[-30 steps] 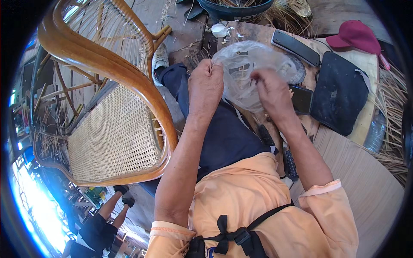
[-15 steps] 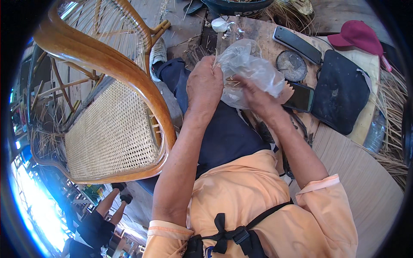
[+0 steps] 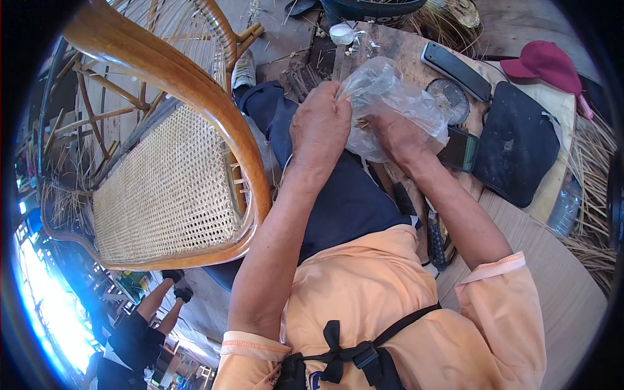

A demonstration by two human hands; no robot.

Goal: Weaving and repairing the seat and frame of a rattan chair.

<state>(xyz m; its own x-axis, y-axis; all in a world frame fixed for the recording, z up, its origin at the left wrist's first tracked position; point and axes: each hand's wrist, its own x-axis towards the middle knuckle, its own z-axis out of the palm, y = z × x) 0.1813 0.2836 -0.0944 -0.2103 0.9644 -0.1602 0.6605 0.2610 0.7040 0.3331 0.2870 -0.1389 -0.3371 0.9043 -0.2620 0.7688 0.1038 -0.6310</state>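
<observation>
A crumpled clear plastic bag (image 3: pixel 374 75) hangs between my two hands, above my dark-trousered leg. My left hand (image 3: pixel 320 127) is closed, pinching the bag's left edge between thumb and fingers. Into the bag goes my right hand (image 3: pixel 402 138), its wrist bent and the thin plastic lying around it. The fingers of that hand are hidden by the film, and some small brownish bits show near them. At my left stands a curved wooden chair frame (image 3: pixel 166 68) with a woven cane panel (image 3: pixel 169 188).
On the worn board (image 3: pixel 383 42) lie a dark oblong device (image 3: pixel 457 70), a round grey disc (image 3: pixel 448 101), a phone (image 3: pixel 460 149) and a black pad (image 3: pixel 517 143). A maroon cap (image 3: pixel 543 65), a plastic bottle (image 3: pixel 565 207) and cane strips (image 3: pixel 595 195) sit farther right. Another person (image 3: pixel 140 335) is at lower left.
My right hand has pushed deeper into the bag. A tan piece with a jagged edge beside it no longer shows. Both hands and the bag sit slightly farther right in the picture.
</observation>
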